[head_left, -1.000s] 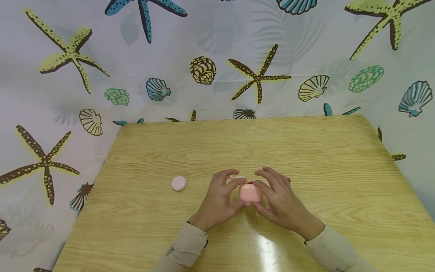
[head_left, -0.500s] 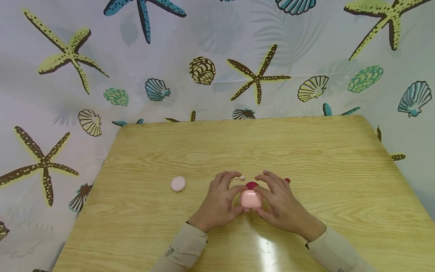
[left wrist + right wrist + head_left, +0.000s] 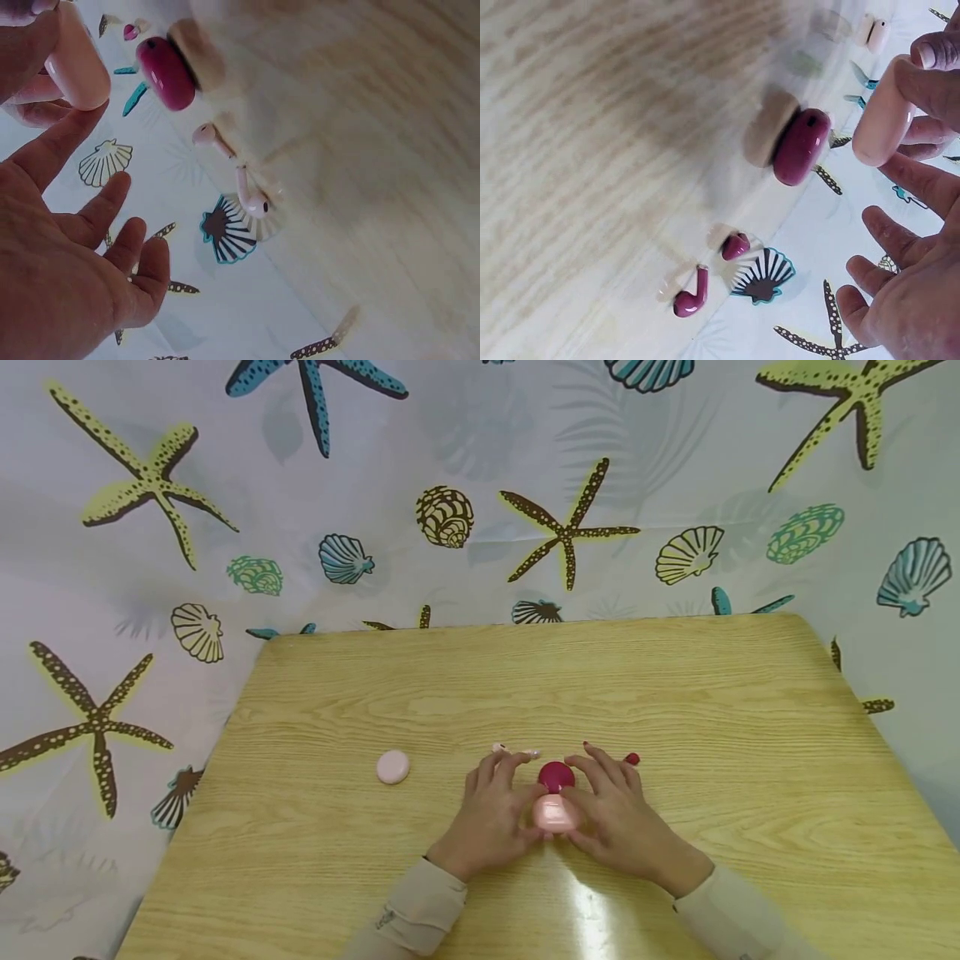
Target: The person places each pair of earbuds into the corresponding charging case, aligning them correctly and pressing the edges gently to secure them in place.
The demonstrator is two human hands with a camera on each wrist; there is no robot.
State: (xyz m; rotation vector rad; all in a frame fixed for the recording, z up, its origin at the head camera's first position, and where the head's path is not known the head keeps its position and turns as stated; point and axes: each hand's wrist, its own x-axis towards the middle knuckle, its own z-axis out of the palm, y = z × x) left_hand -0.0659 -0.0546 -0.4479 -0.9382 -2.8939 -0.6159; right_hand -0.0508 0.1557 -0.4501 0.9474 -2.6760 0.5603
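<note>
Far to my left on the wood-grain table point(image 3: 675, 693) lies a small, smooth pale pink round case point(image 3: 393, 767), well apart from my hands. Next come two pale pink earbuds point(image 3: 229, 169), glossy with short stems, lying just beyond my left fingertips; from the head view they are mostly hidden, only their tips showing. My left hand point(image 3: 495, 814) grips the left side of the pink earbud case point(image 3: 556, 813), thumb and forefinger curled against it, the other fingers relaxed and spread. The case is a smooth, matte, rounded-corner box, held between both hands just above the table near its front edge; whether it touches the wood I cannot tell. Just behind it sits a glossy magenta case point(image 3: 557, 775), rounded like a pebble. My right hand point(image 3: 622, 822) pinches the pink case's right side, thumb on top in the wrist view. To the right lie two magenta earbuds point(image 3: 712, 274), partly hidden behind my fingers from above. Both wrist views are blurred across the table.
</note>
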